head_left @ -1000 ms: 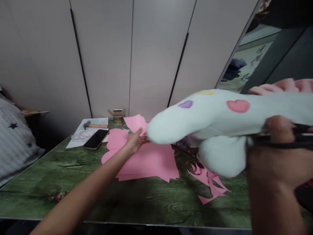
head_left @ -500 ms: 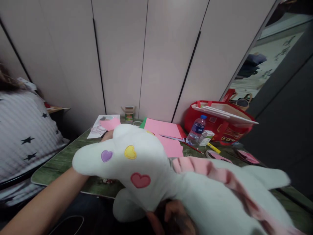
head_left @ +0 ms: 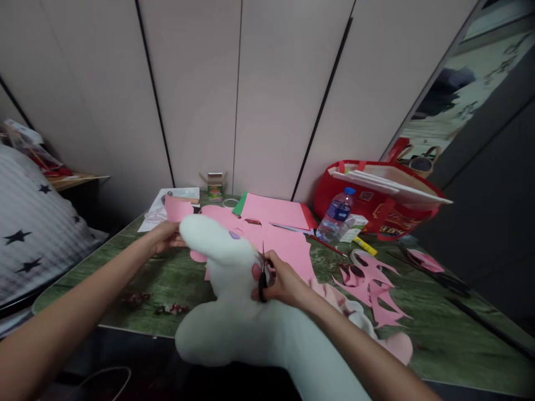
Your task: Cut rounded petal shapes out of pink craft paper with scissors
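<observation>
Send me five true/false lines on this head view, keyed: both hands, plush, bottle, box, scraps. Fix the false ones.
1. The left hand holds the scissors. False: the right hand holds them; the left has a pink piece.
2. The small box has its flaps open. True.
3. The bottle has a red cap. False: its cap is blue.
4. Pink scraps lie to the right of the right hand. True.
5. The plush is at the far side, against the cabinet. False: it is at the near side, between the forearms.
</observation>
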Action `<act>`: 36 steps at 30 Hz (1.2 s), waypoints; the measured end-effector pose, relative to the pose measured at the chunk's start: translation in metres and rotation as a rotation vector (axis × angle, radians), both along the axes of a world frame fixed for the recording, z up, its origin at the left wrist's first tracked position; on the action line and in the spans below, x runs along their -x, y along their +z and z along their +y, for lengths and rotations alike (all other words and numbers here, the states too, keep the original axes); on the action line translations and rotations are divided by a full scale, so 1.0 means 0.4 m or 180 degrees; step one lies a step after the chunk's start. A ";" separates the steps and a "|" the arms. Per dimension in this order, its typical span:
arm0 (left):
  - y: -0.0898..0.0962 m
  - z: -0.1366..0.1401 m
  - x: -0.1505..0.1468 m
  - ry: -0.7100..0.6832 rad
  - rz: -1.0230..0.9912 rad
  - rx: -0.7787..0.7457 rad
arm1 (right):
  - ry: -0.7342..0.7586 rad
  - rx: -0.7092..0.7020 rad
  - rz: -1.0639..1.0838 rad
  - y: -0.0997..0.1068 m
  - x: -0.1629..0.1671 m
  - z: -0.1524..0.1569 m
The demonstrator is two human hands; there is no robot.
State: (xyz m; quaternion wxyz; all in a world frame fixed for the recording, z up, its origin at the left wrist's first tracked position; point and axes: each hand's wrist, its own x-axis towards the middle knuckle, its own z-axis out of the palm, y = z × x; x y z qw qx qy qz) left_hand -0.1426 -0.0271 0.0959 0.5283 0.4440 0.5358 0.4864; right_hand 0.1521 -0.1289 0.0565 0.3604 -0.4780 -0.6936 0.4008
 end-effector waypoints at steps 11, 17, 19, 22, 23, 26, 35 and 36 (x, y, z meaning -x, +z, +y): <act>0.254 0.006 -0.132 -0.0357 -0.0248 -0.0243 | 0.0606 -0.0008 0.0804 -0.038 0.045 -0.106; 0.294 0.027 -0.365 -0.0298 -0.0420 -0.0425 | 0.0681 0.0255 0.1331 -0.023 0.063 -0.101; 0.294 0.049 -0.431 -0.0195 -0.0502 -0.0484 | 0.0488 0.0402 0.1998 -0.026 0.059 -0.087; 0.265 0.060 -0.493 -0.0084 -0.0682 -0.0481 | -0.0271 0.0352 0.2593 -0.035 0.041 -0.064; 0.242 0.054 -0.502 -0.0079 -0.0729 -0.0465 | -0.0533 0.0287 0.2655 -0.039 0.031 -0.055; 0.128 0.009 -0.506 -0.0051 -0.0814 -0.0330 | -0.1179 0.0140 0.2802 -0.054 0.004 -0.033; -0.130 0.004 -0.478 0.0071 -0.0874 -0.0031 | -0.2378 0.0022 0.3460 -0.009 0.006 0.084; -0.135 0.012 -0.480 0.0098 -0.0870 -0.0037 | -0.2427 0.0097 0.3561 0.009 0.008 0.113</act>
